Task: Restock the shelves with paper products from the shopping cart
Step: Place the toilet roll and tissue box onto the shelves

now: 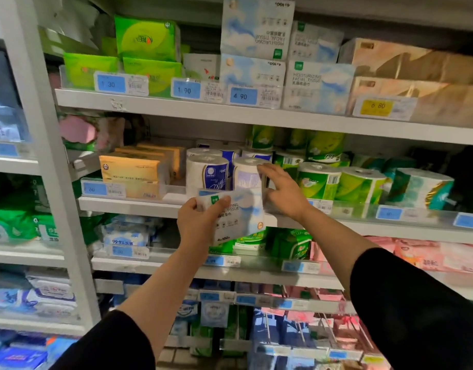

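Facial-tissue pack, a soft pale-blue and white wrapper printed with clouds and "moisturizing facial tissue", sits just below the head view's centre, held in front of the middle shelf. The left hand grips its left end, thumb across the front. The right hand is at its upper right edge, fingers loosely spread beside a white toilet roll; whether it grips the pack cannot be told. Matching packs stand stacked at twelve o'clock on the upper shelf, above the 4.90 tag. A good placement would likely lift the pack to that stack, label facing out, squared with its neighbours, without knocking the rolls. The wrapper looks yielding, so a light grip should do.
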{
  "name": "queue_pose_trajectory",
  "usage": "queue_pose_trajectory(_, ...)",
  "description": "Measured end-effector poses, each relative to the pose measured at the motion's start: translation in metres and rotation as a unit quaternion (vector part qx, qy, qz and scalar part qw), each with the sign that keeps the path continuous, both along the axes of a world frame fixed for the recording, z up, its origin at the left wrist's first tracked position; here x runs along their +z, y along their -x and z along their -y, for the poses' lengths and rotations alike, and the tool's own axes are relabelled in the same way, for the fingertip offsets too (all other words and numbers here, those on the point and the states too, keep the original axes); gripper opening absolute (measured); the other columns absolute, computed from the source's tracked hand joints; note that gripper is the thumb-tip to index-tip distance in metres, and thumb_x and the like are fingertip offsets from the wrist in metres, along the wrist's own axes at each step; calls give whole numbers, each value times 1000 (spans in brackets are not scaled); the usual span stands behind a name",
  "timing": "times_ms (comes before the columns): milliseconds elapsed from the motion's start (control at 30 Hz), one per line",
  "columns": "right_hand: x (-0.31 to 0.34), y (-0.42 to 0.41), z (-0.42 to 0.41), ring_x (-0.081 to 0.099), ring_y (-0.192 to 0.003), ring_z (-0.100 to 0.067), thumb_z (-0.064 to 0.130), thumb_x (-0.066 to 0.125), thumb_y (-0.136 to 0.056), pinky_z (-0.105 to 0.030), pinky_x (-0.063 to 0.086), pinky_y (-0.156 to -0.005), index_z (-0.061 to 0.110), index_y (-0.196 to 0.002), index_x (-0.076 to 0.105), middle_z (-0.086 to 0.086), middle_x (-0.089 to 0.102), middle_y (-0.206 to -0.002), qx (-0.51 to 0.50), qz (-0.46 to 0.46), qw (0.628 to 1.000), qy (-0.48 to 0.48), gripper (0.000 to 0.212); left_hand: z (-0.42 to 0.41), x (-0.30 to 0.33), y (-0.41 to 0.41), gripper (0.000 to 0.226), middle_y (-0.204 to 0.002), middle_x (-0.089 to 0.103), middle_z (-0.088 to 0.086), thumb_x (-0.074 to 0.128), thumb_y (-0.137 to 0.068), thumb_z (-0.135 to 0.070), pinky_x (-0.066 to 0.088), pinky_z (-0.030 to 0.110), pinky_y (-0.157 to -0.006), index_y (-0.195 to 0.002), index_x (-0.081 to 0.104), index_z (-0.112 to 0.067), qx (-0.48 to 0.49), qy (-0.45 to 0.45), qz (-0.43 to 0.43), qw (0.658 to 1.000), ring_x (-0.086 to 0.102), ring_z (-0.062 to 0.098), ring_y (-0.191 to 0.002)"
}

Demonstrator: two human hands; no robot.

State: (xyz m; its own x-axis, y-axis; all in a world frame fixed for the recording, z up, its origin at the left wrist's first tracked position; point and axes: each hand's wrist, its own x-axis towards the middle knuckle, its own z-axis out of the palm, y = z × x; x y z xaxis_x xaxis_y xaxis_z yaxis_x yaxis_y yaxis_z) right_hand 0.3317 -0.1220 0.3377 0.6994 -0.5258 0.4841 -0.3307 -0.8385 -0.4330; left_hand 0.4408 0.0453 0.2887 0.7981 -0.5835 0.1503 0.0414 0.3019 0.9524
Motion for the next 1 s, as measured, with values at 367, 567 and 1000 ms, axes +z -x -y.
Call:
queue_pose_trajectory(367,1,63,-11,65,-90,-23,21,81,-71,-29,56,-72,15,-111,67,-18,61,-94,151,114,914,-358,42,15,17,17,20,-79,74,4,71,-83,-29,55,29,-50,-90,64,-12,-106,-16,-20,994,72,18,-66)
queue_pose_trajectory(567,13,124,-3,71,-94,-19,-6,77,-71,-34,59,-77,14,-114,62,-3,74,-97,95,159,927,-326,50,48,40,65,27,-93,73,17,71,-84,-27,58,46,-74,-95,65,-3,-175,-4,58,983,71,28,-84)
queue_pose_trajectory(1000,182,215,18,72,-85,-14,0,78,-71,-26,57,-63,5,-119,49,-4,70,-100,20,410,902,-134,56,101,160,90,47,-145,45,9,62,-90,-19,30,34,-108,-135,51,-10,133,38,649,748,38,25,-134)
